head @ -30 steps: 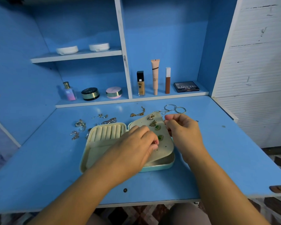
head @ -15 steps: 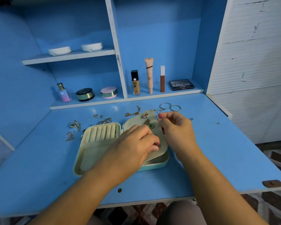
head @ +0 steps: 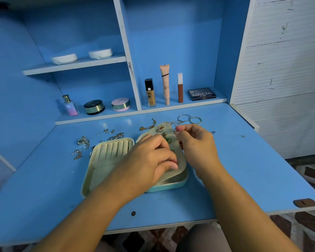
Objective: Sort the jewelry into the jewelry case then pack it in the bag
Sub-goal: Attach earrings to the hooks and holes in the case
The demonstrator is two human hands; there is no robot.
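An open jewelry case (head: 105, 160) lies on the blue desk, cream inside and teal outside. Its left half has ring slots. A cream earring panel (head: 180, 166) stands tilted over the right half, with a butterfly earring (head: 160, 128) and a green earring (head: 168, 140) pinned on it. My left hand (head: 149, 159) rests on the panel with curled fingers pinching something small at its lower part. My right hand (head: 196, 142) pinches the panel's upper right edge. Loose pieces lie behind: a gold chain (head: 147, 126), hoops (head: 189, 119), silver pieces (head: 83, 141). No bag is in view.
Cosmetics stand on the low back shelf: a perfume bottle (head: 70, 106), two compacts (head: 94, 106), foundation (head: 150, 93), tubes (head: 165, 84) and a MATTE palette (head: 201, 94). Two white dishes (head: 64, 58) sit on the upper shelf. A brown latch (head: 305, 202) is at the desk's front right edge.
My view has shifted slightly, so the scene sits further left. Both hands stay at the earring panel with small finger movements; the right hand's pinch is a little higher.
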